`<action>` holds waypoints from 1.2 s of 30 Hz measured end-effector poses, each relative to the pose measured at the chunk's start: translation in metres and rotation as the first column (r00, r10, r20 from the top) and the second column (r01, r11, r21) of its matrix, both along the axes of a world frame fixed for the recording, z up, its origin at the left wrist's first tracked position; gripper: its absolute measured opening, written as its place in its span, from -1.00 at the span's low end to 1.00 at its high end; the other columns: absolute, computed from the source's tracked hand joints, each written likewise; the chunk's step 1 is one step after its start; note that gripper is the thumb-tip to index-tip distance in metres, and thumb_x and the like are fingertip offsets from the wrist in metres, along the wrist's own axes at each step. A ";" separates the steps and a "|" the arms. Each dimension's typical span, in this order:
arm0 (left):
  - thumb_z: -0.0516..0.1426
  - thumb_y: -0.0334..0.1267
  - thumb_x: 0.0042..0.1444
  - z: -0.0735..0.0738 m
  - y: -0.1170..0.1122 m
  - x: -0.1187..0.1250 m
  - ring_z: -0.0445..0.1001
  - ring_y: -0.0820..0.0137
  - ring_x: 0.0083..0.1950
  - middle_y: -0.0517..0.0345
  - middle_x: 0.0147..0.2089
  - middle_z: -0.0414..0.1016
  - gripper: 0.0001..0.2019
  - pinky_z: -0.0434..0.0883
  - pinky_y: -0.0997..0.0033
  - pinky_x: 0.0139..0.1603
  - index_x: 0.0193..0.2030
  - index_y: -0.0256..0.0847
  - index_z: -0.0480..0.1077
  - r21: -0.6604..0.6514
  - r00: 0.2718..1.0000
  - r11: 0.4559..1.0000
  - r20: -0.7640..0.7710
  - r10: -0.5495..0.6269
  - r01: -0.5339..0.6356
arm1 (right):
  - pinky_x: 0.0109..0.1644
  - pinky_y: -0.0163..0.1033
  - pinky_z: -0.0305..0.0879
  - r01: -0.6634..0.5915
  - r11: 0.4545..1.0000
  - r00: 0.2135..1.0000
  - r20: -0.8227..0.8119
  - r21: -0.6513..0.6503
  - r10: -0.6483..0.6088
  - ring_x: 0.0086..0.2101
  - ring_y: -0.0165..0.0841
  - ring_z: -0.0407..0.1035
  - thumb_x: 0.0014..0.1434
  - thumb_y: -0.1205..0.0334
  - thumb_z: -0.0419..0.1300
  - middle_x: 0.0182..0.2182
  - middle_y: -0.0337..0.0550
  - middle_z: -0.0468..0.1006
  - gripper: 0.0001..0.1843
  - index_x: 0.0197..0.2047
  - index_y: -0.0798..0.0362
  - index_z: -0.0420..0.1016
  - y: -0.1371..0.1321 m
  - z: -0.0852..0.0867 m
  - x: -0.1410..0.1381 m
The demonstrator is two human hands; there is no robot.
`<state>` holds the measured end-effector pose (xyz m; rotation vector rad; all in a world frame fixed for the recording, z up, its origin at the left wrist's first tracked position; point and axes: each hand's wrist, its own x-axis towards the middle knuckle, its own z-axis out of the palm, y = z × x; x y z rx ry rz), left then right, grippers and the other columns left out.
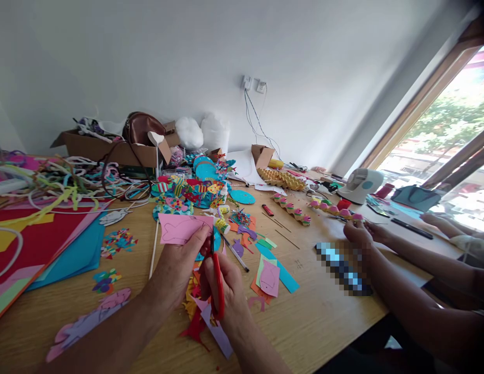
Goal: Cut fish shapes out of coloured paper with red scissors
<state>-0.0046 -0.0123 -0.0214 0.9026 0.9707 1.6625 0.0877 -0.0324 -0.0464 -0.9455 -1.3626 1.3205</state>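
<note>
A pink piece of paper (175, 229) with a fish outline drawn on it is pinched in my left hand (183, 259). My right hand (224, 285) grips red-handled scissors (218, 285), their blades pointing up at the paper's right edge. Coloured paper scraps (195, 332) lie on the table below my hands. Just right of them, another pink card with a fish outline (269, 277) rests on green and orange paper. A pen (237, 253) lies beyond my right hand, near purple and orange paper cutouts (242, 243).
Stacked coloured paper (70, 259) covers the left side, near small confetti piles (119, 243). A cardboard box (89, 148) stands at the back. On the right, a co-worker's hands (358, 231) hold a painted egg-carton strip (335, 209). A white machine (361, 186) stands near the window.
</note>
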 end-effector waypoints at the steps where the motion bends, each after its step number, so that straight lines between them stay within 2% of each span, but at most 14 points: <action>1: 0.25 -0.17 -0.04 0.000 0.000 0.000 0.42 0.42 -0.37 0.27 -0.41 0.49 -0.85 0.36 0.45 -0.33 -0.37 -0.19 0.46 0.003 1.000 1.000 0.000 -0.004 0.004 | -0.60 -0.38 0.05 0.003 1.000 1.000 -0.001 0.001 -0.003 -0.65 -0.49 0.08 0.06 -0.30 0.08 -0.69 -0.38 0.15 -0.46 -0.57 0.01 0.15 0.000 0.000 0.000; 25: 0.27 -0.18 -0.09 0.005 0.001 -0.005 0.42 0.44 -0.43 0.25 -0.48 0.51 -0.84 0.37 0.47 -0.41 -0.41 -0.22 0.49 -0.003 0.998 0.998 -0.010 -0.062 0.062 | -0.64 -0.42 0.00 -0.002 0.999 1.000 -0.004 0.035 0.002 -0.69 -0.54 0.03 0.09 -0.30 0.05 -0.73 -0.39 0.16 -0.45 -0.55 0.03 0.18 0.000 -0.005 0.004; 32: 0.29 -0.18 -0.16 0.013 0.000 -0.008 0.44 0.42 -0.45 0.25 -0.51 0.52 -0.83 0.39 0.46 -0.41 -0.46 -0.23 0.49 -0.058 0.995 0.994 -0.023 -0.095 0.094 | -0.62 -0.39 -0.03 0.020 0.994 0.996 0.082 0.108 -0.029 -0.67 -0.51 0.03 0.16 -0.26 0.02 -0.72 -0.35 0.17 -0.46 -0.56 0.04 0.20 0.003 -0.009 0.008; 36: 0.27 -0.19 -0.13 0.015 0.002 -0.014 0.44 0.42 -0.44 0.24 -0.50 0.53 -0.84 0.39 0.46 -0.41 -0.46 -0.23 0.49 -0.052 0.986 0.988 -0.070 -0.149 0.145 | -0.62 -0.39 -0.04 0.007 0.992 0.994 0.108 0.122 -0.020 -0.67 -0.51 0.04 0.18 -0.25 0.00 -0.71 -0.34 0.19 -0.45 -0.58 0.03 0.18 0.004 -0.011 0.010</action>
